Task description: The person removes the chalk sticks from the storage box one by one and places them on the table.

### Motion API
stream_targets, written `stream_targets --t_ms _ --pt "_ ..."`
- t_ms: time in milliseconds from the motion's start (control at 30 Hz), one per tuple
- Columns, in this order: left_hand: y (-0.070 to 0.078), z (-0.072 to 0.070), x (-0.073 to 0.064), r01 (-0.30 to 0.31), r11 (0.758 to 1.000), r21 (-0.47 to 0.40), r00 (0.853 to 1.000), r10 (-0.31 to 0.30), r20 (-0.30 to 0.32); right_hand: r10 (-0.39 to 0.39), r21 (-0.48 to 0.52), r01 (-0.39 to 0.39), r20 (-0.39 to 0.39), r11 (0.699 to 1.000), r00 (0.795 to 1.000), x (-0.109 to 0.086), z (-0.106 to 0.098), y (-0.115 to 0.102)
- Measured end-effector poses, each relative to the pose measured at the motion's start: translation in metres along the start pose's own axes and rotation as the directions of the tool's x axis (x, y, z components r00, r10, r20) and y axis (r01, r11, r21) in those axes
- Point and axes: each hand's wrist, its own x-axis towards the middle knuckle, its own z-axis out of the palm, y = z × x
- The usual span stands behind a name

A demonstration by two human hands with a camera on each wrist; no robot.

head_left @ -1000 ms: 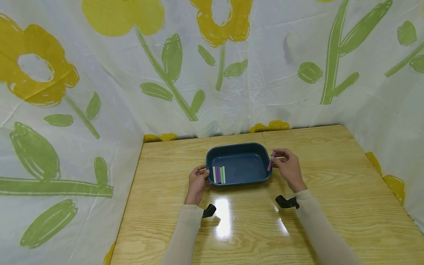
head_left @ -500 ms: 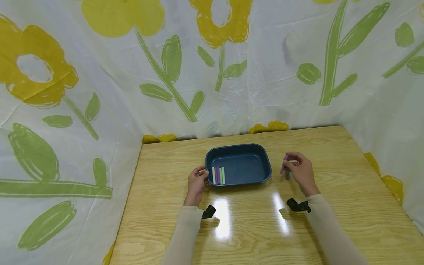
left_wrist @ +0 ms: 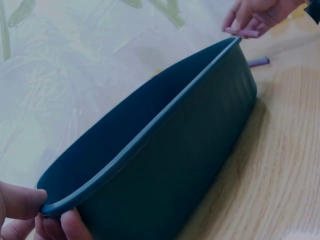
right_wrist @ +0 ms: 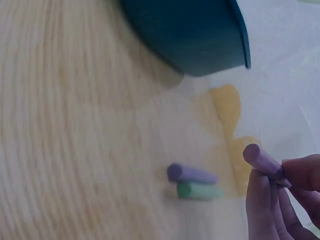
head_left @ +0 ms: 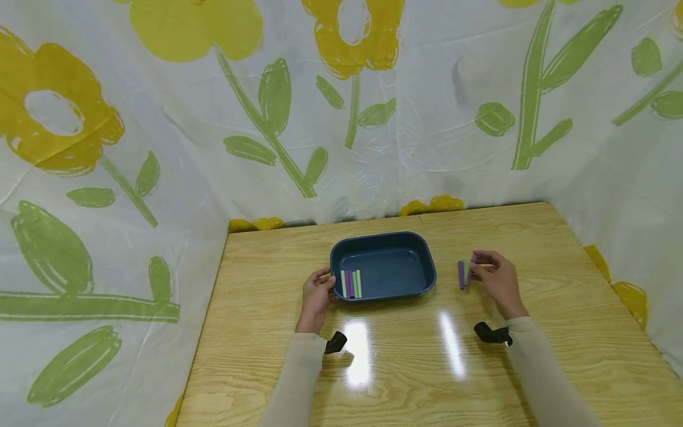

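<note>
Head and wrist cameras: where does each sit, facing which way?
Head: worn there, facing forward and down at the tray; left hand, right hand and sleeves show.
Left wrist: worn there, facing along the tray; both hands show.
Right wrist: worn there, facing the held purple stick; only right hand shows.
Both wrist views share the tray and right hand.

Dark blue tray (head_left: 395,273) sits pretty close to the back edge of the worktop (head_left: 245,367), and the left hand (head_left: 316,293) grips it by its left end, near the front left corner. Neat little row of sticks (head_left: 350,284) lies in that corner, purple, green and whitish. Off past the tray's right end, the right hand (head_left: 498,281) pinches a purple stick (head_left: 469,277) right by a darker purple stick (head_left: 461,276) and a green stick (head_left: 465,268).
</note>
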Motion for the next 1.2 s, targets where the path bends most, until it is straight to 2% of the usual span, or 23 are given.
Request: stream_targets --t_ms 367,733,1000,1200 --pt "-0.001 0.001 0.002 -0.002 1.000 0.002 1.000 0.002 -0.016 0.042 -0.126 -0.041 -0.001 0.991 0.999 0.001 -0.007 0.005" --pt "0.000 0.001 0.001 0.010 1.000 0.016 1.000 -0.010 -0.023 0.019 -0.304 -0.022 -0.013 0.952 1.000 0.002 -0.006 0.010" --pt "0.001 0.001 0.000 0.014 1.000 0.016 1.000 -0.014 -0.020 -0.016 -0.326 0.008 -0.022 0.945 1.000 0.005 -0.005 0.017" --pt "0.001 0.001 0.000 0.015 1.000 0.020 1.000 -0.014 -0.023 -0.023 -0.308 0.014 -0.025 0.951 0.999 0.005 -0.003 0.018"
